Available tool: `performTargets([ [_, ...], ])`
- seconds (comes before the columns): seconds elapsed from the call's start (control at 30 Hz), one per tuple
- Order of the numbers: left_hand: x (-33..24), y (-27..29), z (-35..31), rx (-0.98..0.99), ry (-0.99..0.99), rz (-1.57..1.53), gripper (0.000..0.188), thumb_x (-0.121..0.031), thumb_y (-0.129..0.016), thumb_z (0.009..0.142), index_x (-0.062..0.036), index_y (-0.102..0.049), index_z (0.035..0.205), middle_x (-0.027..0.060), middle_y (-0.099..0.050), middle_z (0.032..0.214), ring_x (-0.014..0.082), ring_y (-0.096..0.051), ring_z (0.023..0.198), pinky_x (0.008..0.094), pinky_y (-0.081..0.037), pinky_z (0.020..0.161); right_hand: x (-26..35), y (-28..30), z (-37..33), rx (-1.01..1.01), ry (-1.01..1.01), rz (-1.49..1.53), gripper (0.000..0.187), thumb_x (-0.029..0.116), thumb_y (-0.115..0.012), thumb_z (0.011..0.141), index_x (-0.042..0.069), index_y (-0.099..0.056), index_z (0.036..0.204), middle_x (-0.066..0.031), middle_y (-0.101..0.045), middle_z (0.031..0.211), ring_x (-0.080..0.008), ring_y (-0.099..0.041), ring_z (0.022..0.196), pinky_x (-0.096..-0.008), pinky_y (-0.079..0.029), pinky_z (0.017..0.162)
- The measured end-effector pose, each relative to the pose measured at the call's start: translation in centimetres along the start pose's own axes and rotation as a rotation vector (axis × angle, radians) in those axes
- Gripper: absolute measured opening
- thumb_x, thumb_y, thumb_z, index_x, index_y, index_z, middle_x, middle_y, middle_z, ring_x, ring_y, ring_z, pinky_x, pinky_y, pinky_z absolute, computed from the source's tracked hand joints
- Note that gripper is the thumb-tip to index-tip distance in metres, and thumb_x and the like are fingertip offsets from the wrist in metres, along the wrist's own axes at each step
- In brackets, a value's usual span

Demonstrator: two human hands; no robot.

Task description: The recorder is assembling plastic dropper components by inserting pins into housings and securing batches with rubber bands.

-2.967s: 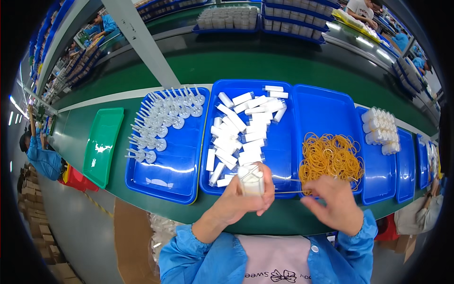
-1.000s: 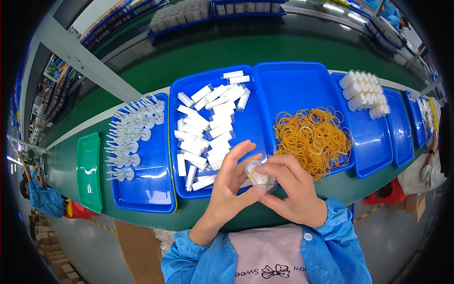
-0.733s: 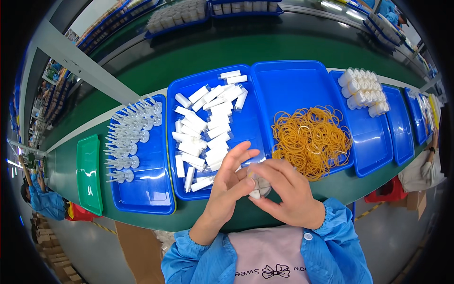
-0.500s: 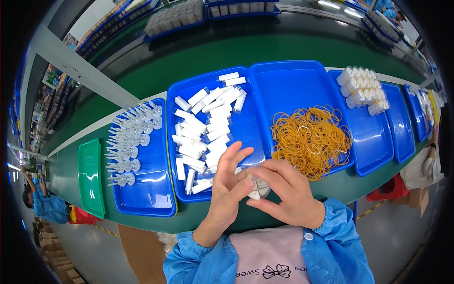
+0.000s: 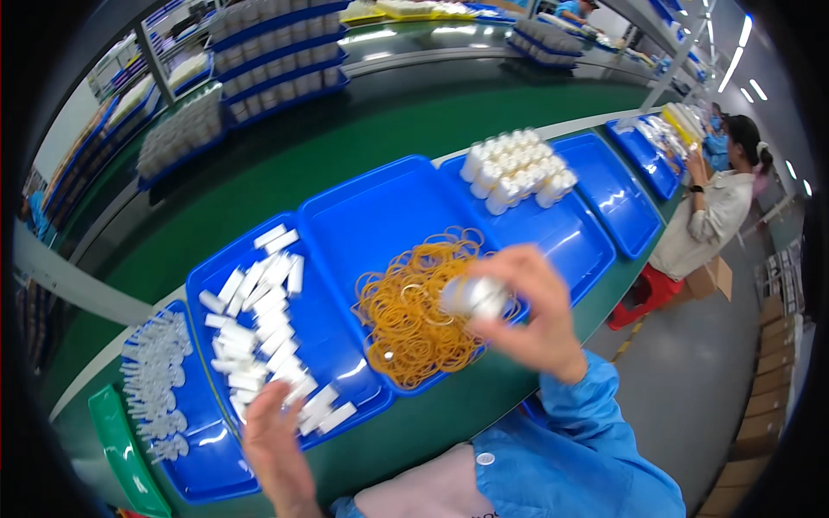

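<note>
My right hand [image 5: 537, 315] is closed round a small bundle of white rolls [image 5: 484, 298] in clear wrap, blurred by motion, above a heap of tan rubber bands [image 5: 414, 302]. The bands lie in a blue tray [image 5: 367, 207]. At the lower left, my left hand [image 5: 275, 445] is held with fingers apart and nothing visible in it. It is over the near edge of another blue tray, close to several loose white rolls [image 5: 268, 324] in clear wrapping.
Standing bundles of white rolls [image 5: 518, 168] fill part of a blue tray to the right. Clear plastic stemmed pieces [image 5: 155, 371] lie in the left tray, beside a green tray [image 5: 125, 449]. A person [image 5: 708, 207] works at the far right. Stacked trays [image 5: 281, 65] stand across the green bench.
My hands have come apart. The right one has carried the bundle away to the right; the left has let go and moved left. The view has turned toward the right.
</note>
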State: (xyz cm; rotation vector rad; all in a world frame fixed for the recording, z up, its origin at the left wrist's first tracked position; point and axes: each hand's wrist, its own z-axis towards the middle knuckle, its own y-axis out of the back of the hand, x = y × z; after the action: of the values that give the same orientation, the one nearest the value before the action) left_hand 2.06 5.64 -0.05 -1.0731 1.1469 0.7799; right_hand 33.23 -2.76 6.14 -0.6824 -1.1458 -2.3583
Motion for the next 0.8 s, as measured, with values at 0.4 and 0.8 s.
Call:
performTargets([
  [0.4, -1.1, 21.5, -0.5, -0.626, -0.085, 1.479, 0.021, -0.017, -0.062, 0.093, -0.0006, -0.062, 0.107, 0.0094, -0.062, 0.091, 0.0204, -0.054, 0.077, 0.0310, -0.045, 0.073, -19.5, 5.9, 0.0, -0.425, -0.302, -0.527, 0.038, 0.016, -0.076, 0.073, 0.007, -0.064, 0.108, -0.0069, -0.056, 0.094, -0.0207, -0.059, 0.080, -0.0319, -0.049, 0.067],
  [0.8, 0.0, 27.1, -1.5, -0.669, -0.079, 1.613, 0.033, -0.005, -0.066, 0.084, -0.0063, -0.058, 0.116, 0.0075, -0.057, 0.102, 0.0212, -0.052, 0.085, 0.0319, -0.044, 0.077, -21.1, 4.5, 0.5, -0.434, -0.235, -0.741, 0.030, 0.021, -0.078, 0.071, 0.009, -0.061, 0.093, -0.0079, -0.057, 0.093, -0.0286, -0.061, 0.085, -0.0395, -0.049, 0.070],
])
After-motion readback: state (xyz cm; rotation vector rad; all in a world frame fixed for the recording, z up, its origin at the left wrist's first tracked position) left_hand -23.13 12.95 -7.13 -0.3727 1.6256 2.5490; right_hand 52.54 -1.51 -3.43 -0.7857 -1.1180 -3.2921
